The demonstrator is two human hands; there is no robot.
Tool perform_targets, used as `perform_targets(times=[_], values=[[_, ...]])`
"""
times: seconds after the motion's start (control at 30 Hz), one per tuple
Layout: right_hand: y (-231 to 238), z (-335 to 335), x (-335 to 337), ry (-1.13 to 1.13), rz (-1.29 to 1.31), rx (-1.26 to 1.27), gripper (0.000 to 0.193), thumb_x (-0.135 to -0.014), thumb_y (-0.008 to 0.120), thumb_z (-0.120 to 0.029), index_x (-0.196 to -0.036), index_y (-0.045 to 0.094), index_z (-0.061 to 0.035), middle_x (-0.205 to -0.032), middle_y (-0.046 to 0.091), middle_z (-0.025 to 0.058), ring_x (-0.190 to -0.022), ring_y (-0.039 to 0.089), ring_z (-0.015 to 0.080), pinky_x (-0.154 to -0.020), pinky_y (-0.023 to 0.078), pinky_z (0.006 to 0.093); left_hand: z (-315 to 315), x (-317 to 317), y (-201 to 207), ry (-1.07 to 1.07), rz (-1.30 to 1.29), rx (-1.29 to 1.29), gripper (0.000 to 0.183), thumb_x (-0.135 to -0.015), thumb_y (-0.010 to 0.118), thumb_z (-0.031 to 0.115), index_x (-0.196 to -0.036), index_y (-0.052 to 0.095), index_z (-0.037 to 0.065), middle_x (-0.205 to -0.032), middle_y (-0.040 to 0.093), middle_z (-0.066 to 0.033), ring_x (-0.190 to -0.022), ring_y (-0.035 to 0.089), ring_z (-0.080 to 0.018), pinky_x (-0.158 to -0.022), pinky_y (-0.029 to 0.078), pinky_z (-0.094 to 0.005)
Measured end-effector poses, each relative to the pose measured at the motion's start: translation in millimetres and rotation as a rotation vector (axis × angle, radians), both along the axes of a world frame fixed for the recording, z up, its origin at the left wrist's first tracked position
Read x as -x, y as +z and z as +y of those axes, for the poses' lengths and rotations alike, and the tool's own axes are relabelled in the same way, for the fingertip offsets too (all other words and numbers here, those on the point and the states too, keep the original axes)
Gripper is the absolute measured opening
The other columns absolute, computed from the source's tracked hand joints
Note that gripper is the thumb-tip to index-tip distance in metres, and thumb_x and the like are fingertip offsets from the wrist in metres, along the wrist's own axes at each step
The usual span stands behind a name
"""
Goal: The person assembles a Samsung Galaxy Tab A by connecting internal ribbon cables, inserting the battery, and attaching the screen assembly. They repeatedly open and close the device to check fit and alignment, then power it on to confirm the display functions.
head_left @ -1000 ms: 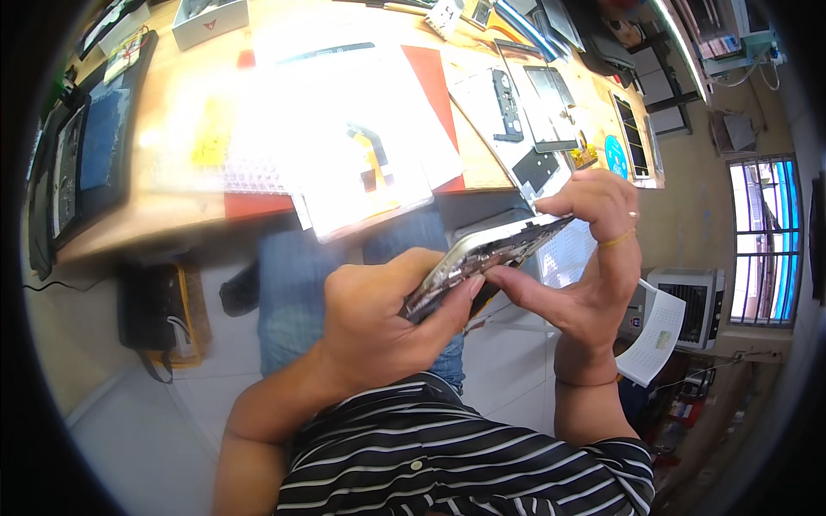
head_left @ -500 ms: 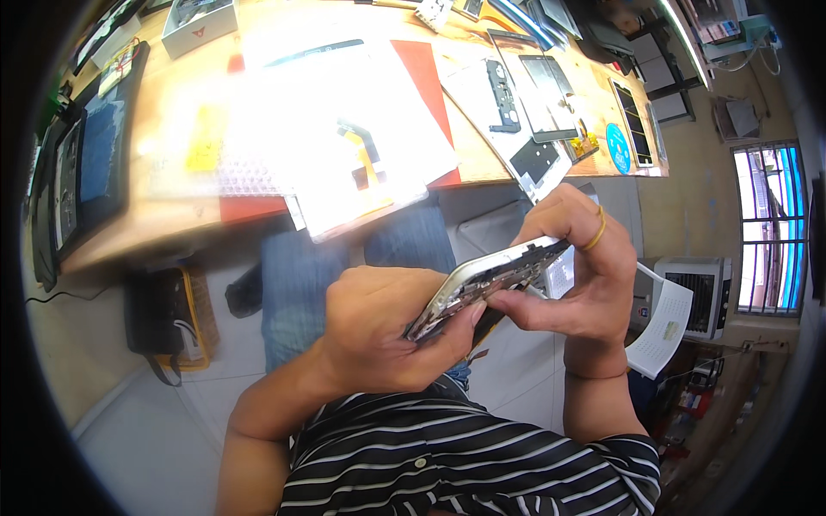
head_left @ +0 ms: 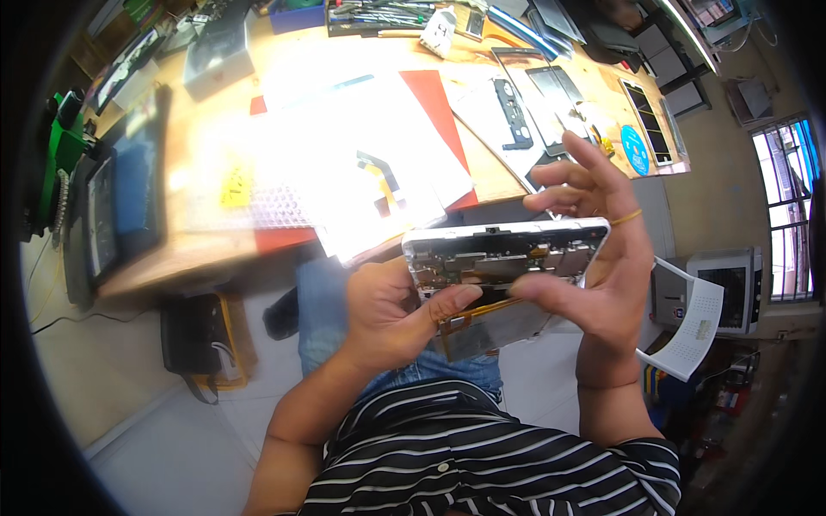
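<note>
An opened tablet with a white frame is held up between my two hands, above my lap. Its bare inside shows dark parts, silvery shields and a circuit board. My left hand grips the left end, with the thumb on the inner side. At the right end, my right hand pinches the edge, its thumb pressed on the lower inside and its other fingers raised and spread behind. Below the frame hangs a greyish flat panel with an orange-brown strip along its top; how it is joined there cannot be seen clearly.
On the wooden table lie bright white sheets, a black frame part, screen panels and a blue round sticker. Dark tablets rest at the left. A tool tray stands at the back.
The tablet has turned from a steep slant to nearly level, showing more of its inside and the hanging panel. My right fingers have lifted and spread; the view has shifted slightly.
</note>
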State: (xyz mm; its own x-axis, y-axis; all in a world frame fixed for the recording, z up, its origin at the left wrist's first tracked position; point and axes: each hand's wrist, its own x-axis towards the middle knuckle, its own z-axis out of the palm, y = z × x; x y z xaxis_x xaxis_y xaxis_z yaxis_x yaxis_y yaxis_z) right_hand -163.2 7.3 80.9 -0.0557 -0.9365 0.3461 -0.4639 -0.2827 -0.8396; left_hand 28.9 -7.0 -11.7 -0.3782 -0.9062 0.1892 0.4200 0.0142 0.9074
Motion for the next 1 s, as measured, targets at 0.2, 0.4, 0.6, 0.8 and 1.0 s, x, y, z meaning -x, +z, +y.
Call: perform_targets(times=[0.2,0.4,0.6,0.8,1.0], values=[[-3.4,9.4,4.6,0.100,-0.264,-0.273,0.035,-0.089,0.078,-0.011,-0.117,0.067,0.0051,-0.102,0.073,0.0107,-0.093,0.066,0.0119,-0.083,0.052,0.0252,-8.1,0.2,-10.8,-0.129,0.072,-0.164,0.033,-0.095,0.073,0.018,-0.119,0.067,-0.004,-0.110,0.071,-0.0088,-0.095,0.063,-0.0102,-0.083,0.053,-0.0281],[-6.7,13.7,7.0,-0.103,-0.200,-0.140,0.027,-0.090,0.078,-0.013,-0.106,0.069,0.0068,-0.091,0.074,0.0095,-0.081,0.066,0.0100,-0.074,0.053,0.0245,-10.7,5.7,-1.2,0.030,0.267,-0.207,0.045,-0.094,0.073,0.024,-0.128,0.061,-0.003,-0.138,0.058,-0.0201,-0.125,0.057,-0.0281,-0.102,0.046,-0.0378],[-6.4,15.3,-0.4,-0.073,-0.011,-0.024,0.021,-0.091,0.075,-0.007,-0.104,0.070,0.0084,-0.088,0.076,0.0136,-0.078,0.069,0.0120,-0.071,0.054,0.0250,-9.8,14.1,11.2,0.556,-0.641,0.759,0.033,-0.082,0.080,0.012,-0.114,0.070,0.014,-0.148,0.049,-0.0260,-0.139,0.043,-0.0441,-0.112,0.036,-0.0509],[-12.9,17.5,-4.6,-0.172,-0.156,0.001,0.024,-0.086,0.079,-0.014,-0.096,0.071,0.0056,-0.082,0.069,0.0042,-0.074,0.060,0.0090,-0.068,0.046,0.0217,-12.0,19.6,9.2,0.588,-0.694,0.805,0.027,-0.082,0.081,0.015,-0.108,0.073,0.020,-0.149,0.049,-0.0233,-0.142,0.037,-0.0450,-0.114,0.032,-0.0516],[-18.3,15.8,9.4,-0.153,-0.207,-0.023,0.021,-0.089,0.078,-0.012,-0.099,0.072,0.0054,-0.085,0.074,0.0078,-0.076,0.065,0.0095,-0.068,0.051,0.0235,-10.8,18.5,11.6,0.667,-0.726,0.997,0.029,-0.076,0.079,0.008,-0.104,0.076,0.018,-0.135,0.062,-0.0193,-0.130,0.047,-0.0421,-0.102,0.042,-0.0493]])
